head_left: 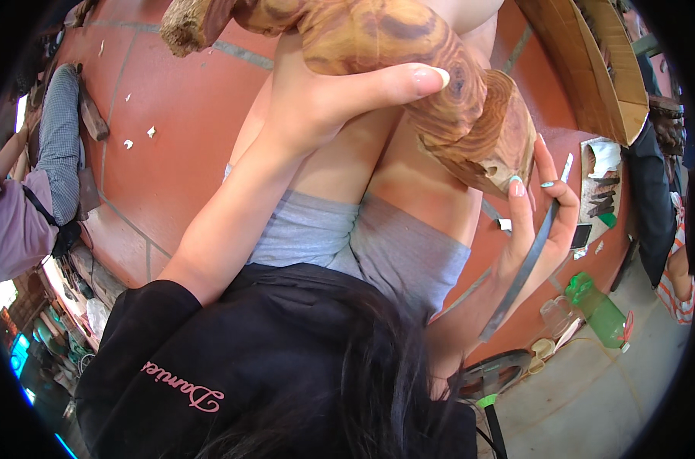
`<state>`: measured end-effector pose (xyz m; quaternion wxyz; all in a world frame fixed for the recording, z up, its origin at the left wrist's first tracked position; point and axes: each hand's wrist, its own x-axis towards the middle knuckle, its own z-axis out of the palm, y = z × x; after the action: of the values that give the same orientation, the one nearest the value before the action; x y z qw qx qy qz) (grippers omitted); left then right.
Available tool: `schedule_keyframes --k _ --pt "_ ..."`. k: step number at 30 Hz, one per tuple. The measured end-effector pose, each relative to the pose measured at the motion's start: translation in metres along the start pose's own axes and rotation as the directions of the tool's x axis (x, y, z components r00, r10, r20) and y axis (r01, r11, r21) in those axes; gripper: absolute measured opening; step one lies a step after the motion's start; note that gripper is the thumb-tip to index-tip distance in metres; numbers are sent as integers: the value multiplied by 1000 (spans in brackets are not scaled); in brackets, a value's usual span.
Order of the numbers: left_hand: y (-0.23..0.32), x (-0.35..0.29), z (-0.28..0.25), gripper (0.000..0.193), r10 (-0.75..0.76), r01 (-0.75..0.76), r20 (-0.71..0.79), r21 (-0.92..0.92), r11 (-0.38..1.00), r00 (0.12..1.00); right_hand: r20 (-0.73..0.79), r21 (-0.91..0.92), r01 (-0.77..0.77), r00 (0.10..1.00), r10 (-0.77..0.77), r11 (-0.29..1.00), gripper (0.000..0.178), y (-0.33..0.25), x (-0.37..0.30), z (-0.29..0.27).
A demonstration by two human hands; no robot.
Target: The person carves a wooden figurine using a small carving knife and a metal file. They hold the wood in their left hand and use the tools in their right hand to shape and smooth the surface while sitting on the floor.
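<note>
A polished brown wood carving point(393, 46) with strong swirling grain lies across my bare knees. Its rough-ended branch reaches to the upper left. My left hand point(340, 96) is wrapped around the carving's near side, thumb stretched along the top and the other fingers hidden. At the carving's right end, fingertips of my right hand point(542, 222) touch the wood. That same hand grips a slim flat metal tool point(519, 279), slanting from above the fingers down along the wrist; its exact kind is unclear.
A cardboard box point(584, 69) stands at the upper right. Below it, several dark small tools point(606, 195) lie on a pale sheet beside a black phone-like slab point(581, 236). A green plastic bottle point(596, 310) lies lower right. Other people point(26, 222) sit at the left and right edges.
</note>
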<state>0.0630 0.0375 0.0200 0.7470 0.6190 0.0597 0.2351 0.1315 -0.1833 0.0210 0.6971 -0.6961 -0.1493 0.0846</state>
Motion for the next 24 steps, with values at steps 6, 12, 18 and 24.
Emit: schedule_keyframes --k 6,12,18,24 --pt "-7 8 -11 39 68 -72 130 30 997 989 18 -14 15 1000 -15 1000 26 1 1 -2" --pt "-7 6 -5 46 79 -75 110 -41 996 991 27 13 26 999 -26 1000 27 2 1 -1" --pt "3 6 -2 50 101 -100 102 -7 995 990 31 30 -17 999 17 999 28 1 1 -1" --pt "-15 9 -10 53 146 -142 142 -35 989 979 10 89 -69 998 68 994 29 3 2 -3"
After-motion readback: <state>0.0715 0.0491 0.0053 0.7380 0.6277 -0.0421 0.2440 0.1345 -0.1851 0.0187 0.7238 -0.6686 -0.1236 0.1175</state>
